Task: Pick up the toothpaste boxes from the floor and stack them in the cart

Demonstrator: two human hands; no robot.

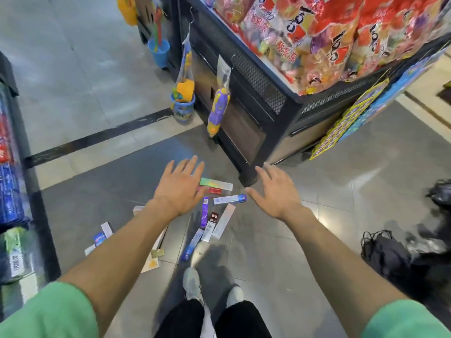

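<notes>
your green sleeves (46, 311) and bare forearms fill the bottom of the view, both arms stretched forward and down over the floor (292, 240). left hand (179, 189) is flat with fingers spread, holding nothing, hanging over the far end of the pile; right hand (275, 191) is the same, fingers splayed and relaxed, nothing in it, off to the right of the boxes. whether either palm touches anything, can't tell from this angle, but neither is gripping. toothpaste boxes (214, 220) are all on the grey tiles in a loose scatter just ahead of your shoes (192, 284): a green-and-white one (216, 183) and a red one (214, 190) partly under your left hand, a blue-tipped one (230, 199) between the hands, a purple one (204, 212), a dark red one (211, 222) and a pale one (223, 224) fanned below, a blue one (192, 245) nearer your feet, plus several more to the left partly hidden by your left forearm. no cart visible in view, so nothing i can confirm as stacked. my read: task is at or near the start, zero boxes in hand, the whole visible scatter left to collect. black display stand (256, 113) with snack bags sits right behind the pile, dark bags (390, 254) on the floor to your right.
</notes>
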